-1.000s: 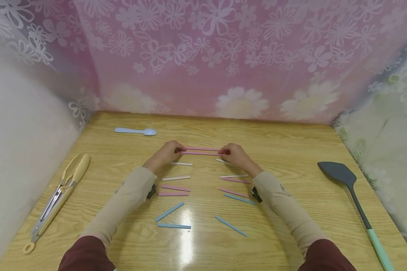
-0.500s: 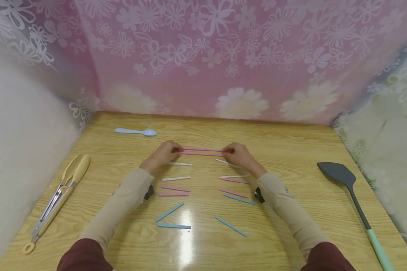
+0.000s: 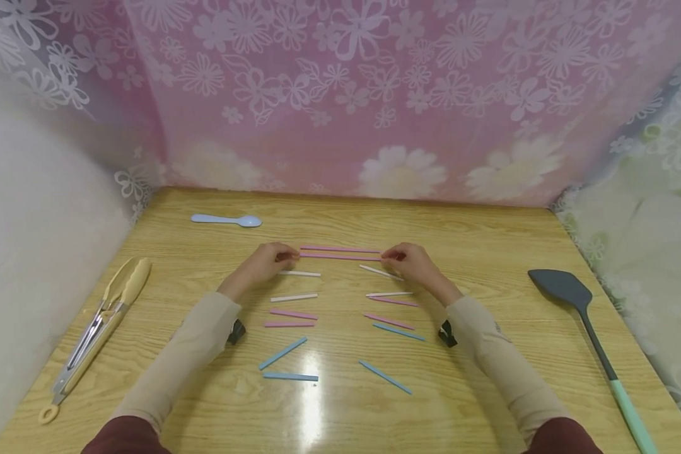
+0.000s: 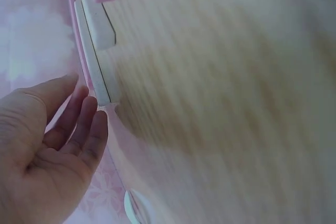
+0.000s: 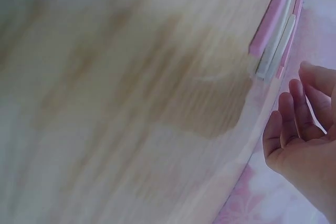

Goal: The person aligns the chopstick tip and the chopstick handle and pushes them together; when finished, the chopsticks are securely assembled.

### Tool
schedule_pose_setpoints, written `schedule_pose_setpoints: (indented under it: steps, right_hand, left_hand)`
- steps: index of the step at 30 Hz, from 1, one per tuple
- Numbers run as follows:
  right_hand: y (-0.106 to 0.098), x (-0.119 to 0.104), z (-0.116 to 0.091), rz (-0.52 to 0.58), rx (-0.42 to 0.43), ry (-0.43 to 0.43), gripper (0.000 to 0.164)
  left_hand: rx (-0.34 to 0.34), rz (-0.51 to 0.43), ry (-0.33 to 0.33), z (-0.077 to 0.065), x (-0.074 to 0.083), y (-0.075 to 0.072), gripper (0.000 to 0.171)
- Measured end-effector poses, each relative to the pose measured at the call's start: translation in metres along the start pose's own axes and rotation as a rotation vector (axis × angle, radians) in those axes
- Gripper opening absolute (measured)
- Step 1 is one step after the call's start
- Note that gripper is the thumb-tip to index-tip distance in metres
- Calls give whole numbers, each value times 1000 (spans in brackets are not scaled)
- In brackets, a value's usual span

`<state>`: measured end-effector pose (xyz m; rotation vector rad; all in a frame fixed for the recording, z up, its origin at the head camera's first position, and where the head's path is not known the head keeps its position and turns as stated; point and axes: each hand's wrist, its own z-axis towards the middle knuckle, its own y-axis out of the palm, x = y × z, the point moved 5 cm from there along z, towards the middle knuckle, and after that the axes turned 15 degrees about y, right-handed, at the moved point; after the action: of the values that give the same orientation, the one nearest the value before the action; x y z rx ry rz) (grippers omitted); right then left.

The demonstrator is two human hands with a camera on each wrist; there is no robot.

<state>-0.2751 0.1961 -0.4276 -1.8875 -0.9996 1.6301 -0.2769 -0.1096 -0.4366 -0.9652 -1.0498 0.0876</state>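
Two long thin pink sticks (image 3: 340, 256) lie nearly parallel across the far middle of the table. At their left end is my left hand (image 3: 269, 258), its fingertips close to the nearer stick. My right hand (image 3: 414, 260) is at the opposite end in the same way. In the left wrist view the thumb and fingers (image 4: 90, 135) are loosely bent and apart, holding nothing. The right wrist view likewise has a gap between thumb and fingers (image 5: 273, 135). White sticks (image 3: 294, 297) lie just nearer than each hand; the left hand partly covers one of them.
Short pink sticks (image 3: 289, 325) and blue sticks (image 3: 291, 376) lie in left and right columns nearer me. A light blue spoon (image 3: 227, 219) is at the back left. Tongs (image 3: 99, 334) lie along the left side, a dark spatula (image 3: 579, 302) on the right. A pink floral curtain (image 3: 340, 94) hangs behind.
My hands have moved apart, left hand leftward and right hand rightward, from gripping the pink sticks to their outer ends. More of both sticks shows now. The other sticks and utensils stay put.
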Motion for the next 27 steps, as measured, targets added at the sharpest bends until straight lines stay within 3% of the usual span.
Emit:
schedule_pose_setpoints:
  steps: [11,17,27]
  right_hand:
    - [5,8,-8,-19,-104,12,22]
    - [10,9,-5,-55,-123,-6,20]
    - [11,5,-6,-64,-142,-49,17]
  left_hand:
    - [-21,12,54,-11,11,5,25]
    - [-32,26,88,-11,17,7,23]
    - [-84,69,84,-8,18,9,21]
